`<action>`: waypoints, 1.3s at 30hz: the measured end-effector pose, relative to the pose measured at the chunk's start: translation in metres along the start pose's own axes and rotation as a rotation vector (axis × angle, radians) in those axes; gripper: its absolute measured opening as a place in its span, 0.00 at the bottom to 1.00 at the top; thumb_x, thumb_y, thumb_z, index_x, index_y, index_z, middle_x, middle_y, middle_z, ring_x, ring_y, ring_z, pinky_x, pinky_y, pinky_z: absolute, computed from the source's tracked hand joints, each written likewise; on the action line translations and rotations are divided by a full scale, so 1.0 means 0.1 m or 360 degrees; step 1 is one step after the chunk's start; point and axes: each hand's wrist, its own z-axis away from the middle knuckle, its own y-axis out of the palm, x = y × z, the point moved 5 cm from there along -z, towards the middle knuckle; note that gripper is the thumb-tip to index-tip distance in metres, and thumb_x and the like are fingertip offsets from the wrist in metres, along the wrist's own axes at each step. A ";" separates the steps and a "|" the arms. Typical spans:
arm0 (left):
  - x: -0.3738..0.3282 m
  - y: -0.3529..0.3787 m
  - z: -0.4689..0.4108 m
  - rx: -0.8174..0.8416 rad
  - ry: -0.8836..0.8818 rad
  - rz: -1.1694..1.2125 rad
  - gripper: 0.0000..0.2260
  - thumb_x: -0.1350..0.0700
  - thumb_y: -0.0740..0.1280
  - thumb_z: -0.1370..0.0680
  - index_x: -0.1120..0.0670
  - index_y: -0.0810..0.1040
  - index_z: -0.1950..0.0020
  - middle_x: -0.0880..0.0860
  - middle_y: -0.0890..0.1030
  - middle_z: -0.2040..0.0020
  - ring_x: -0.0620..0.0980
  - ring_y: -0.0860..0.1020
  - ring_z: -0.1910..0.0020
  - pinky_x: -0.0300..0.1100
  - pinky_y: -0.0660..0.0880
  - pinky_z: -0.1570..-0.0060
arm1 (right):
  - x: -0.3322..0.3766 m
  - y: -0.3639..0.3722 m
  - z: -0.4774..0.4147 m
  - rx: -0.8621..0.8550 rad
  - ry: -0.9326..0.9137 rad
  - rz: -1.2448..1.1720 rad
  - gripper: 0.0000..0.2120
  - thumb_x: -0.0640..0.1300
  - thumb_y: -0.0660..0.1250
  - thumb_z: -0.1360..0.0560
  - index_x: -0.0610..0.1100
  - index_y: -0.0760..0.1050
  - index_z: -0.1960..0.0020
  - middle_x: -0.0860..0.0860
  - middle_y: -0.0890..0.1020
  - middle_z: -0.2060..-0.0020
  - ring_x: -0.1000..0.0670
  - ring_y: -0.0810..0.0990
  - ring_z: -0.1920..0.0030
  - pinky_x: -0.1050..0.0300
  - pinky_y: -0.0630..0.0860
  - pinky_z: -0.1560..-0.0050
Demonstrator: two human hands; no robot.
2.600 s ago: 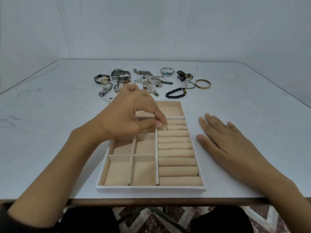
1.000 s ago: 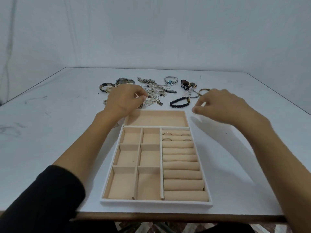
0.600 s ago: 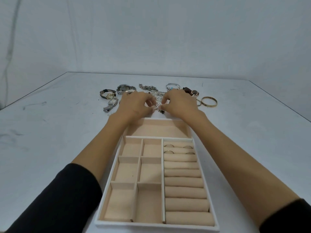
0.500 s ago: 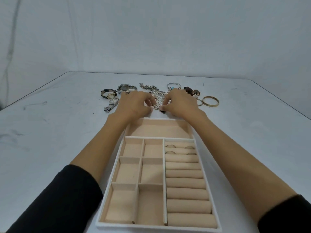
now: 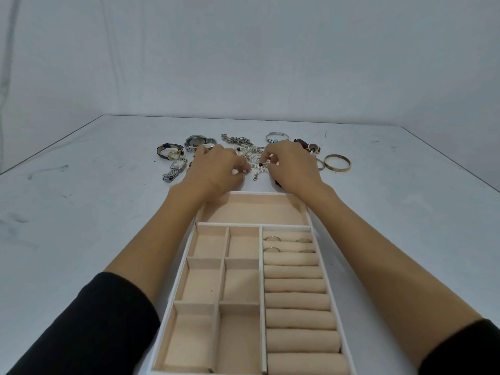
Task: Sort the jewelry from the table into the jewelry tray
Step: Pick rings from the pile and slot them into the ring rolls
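Observation:
A white jewelry tray (image 5: 318, 255) with beige lining lies in front of me, with square compartments on its left and ring rolls on its right. Several rings (image 5: 271, 238) sit in the top rolls. Beyond the tray's far edge lies a tangle of silver chains (image 5: 253, 158). My left hand (image 5: 216, 169) and my right hand (image 5: 290, 166) both reach into that tangle, fingers curled. Each pinches a piece of the silver chains between thumb and fingertips.
Watches (image 5: 174, 165) lie left of the hands. A silver bracelet with a blue stone (image 5: 276, 136), a brown strap piece (image 5: 307, 144) and a gold bangle (image 5: 337, 163) lie to the right. The white table (image 5: 81, 212) extends wide on both sides.
My left hand left the ring rolls and went to the jewelry pile. My right hand lifted off the table and joined it at the chains. The view moved closer.

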 end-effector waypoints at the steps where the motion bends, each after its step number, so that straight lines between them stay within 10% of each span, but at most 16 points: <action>1: 0.00 0.01 0.00 0.0013 -0.0008 -0.0028 0.12 0.51 0.62 0.21 0.44 0.78 0.38 0.48 0.79 0.42 0.53 0.71 0.38 0.50 0.61 0.40 | 0.03 0.01 0.00 0.0021 -0.0033 -0.0027 0.14 0.36 0.62 0.26 0.50 0.80 0.49 0.50 0.80 0.50 0.49 0.76 0.47 0.56 0.69 0.58; 20: 0.01 -0.03 0.05 -0.0044 -0.0055 -0.0097 0.12 0.50 0.63 0.21 0.45 0.78 0.39 0.51 0.78 0.41 0.53 0.69 0.35 0.50 0.61 0.38 | 0.13 0.08 0.05 0.0230 -0.0097 0.0044 0.16 0.38 0.62 0.26 0.53 0.81 0.45 0.47 0.77 0.43 0.45 0.75 0.42 0.55 0.71 0.51; 28: -0.01 -0.02 0.05 -0.0030 -0.0010 -0.0080 0.15 0.49 0.61 0.20 0.45 0.75 0.35 0.51 0.77 0.39 0.54 0.68 0.35 0.51 0.61 0.38 | 0.10 0.09 0.03 0.0240 -0.0057 -0.0225 0.17 0.33 0.60 0.29 0.50 0.83 0.55 0.56 0.74 0.60 0.51 0.74 0.55 0.55 0.70 0.59; 33: -0.04 -0.03 0.06 0.0000 0.0047 -0.0007 0.11 0.48 0.62 0.21 0.41 0.78 0.40 0.49 0.77 0.41 0.53 0.69 0.37 0.50 0.60 0.39 | -0.08 0.00 0.01 -0.0020 0.0169 -0.0527 0.21 0.30 0.57 0.32 0.48 0.83 0.54 0.50 0.81 0.53 0.58 0.69 0.70 0.60 0.65 0.69; 39: -0.02 -0.02 0.05 0.0018 0.0005 0.0053 0.10 0.52 0.62 0.20 0.43 0.79 0.42 0.48 0.78 0.44 0.51 0.72 0.40 0.49 0.60 0.40 | -0.34 -0.08 -0.02 -0.0161 0.0338 -0.0402 0.19 0.31 0.58 0.31 0.47 0.81 0.51 0.51 0.77 0.55 0.50 0.71 0.63 0.61 0.61 0.70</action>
